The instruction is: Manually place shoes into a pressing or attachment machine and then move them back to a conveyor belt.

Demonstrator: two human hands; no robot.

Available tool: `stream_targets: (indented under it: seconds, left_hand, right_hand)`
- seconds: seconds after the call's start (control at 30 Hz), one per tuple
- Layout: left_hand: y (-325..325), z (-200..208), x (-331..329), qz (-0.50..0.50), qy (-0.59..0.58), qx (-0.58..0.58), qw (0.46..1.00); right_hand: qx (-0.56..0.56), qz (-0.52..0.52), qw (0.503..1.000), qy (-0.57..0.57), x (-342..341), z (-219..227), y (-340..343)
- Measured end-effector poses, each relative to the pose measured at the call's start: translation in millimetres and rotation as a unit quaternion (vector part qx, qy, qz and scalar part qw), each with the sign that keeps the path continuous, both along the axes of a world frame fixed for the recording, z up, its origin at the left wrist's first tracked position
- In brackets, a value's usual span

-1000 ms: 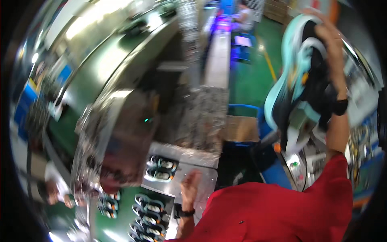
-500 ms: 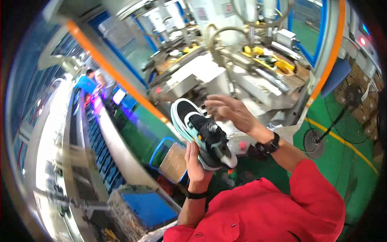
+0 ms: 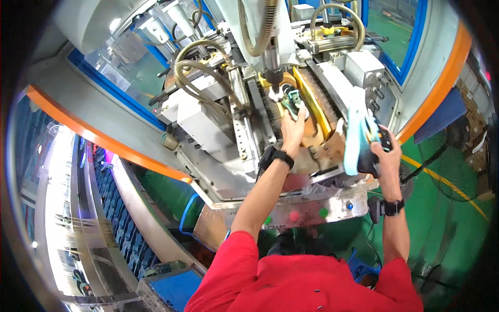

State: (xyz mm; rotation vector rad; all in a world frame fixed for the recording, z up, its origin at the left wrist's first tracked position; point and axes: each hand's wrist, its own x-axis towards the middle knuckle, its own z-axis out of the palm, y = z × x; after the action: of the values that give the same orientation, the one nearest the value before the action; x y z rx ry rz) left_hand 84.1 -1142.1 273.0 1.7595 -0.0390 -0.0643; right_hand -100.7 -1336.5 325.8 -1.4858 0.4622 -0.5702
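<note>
My right hand grips a sneaker with a black upper and a pale aqua sole, held up in front of the machine's right side. The sole is turned to the left and is slightly blurred. My left hand reaches into the machine, its fingers closed round the near end of a second shoe, dark with aqua parts. That shoe lies between yellow pads, under a vertical metal rod. My fingers partly hide it.
Metal blocks and ribbed hoses flank the pads. Orange-edged frame posts stand on both sides. A conveyor runs along the left, and a fan stands at the right. A front panel carries coloured buttons.
The sneaker has passed from my left hand to my right and moved rightward. My left hand has reached forward onto the shoe inside the machine. The view has shifted closer to the machine.
</note>
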Motion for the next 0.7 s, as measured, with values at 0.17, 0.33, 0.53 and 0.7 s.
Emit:
stream_targets:
  seconds: [0.17, 0.33, 0.53, 0.7]
  left_hand:
    - [0.6, -114.6, 117.9, 0.142, -0.069, 0.258, 0.953]
    - [15.9, -78.0, 125.7, 0.113, -0.017, 0.242, 0.964]
    - [106.4, -2.4, 17.1, 0.011, 0.262, -0.335, 0.905]
    - [210.3, 60.4, -115.1, -0.008, 0.214, -0.325, 0.921]
  right_hand:
    - [-0.096, -0.052, 0.994, 0.018, 9.0, 7.5, -15.1]
    - [-0.201, -0.048, 0.974, 0.087, 64.1, 25.4, -34.1]
    - [-0.33, 0.114, 0.904, 0.247, 240.8, 29.6, -18.6]
    - [-0.433, 0.157, 0.838, 0.294, 338.1, -23.5, 109.6]
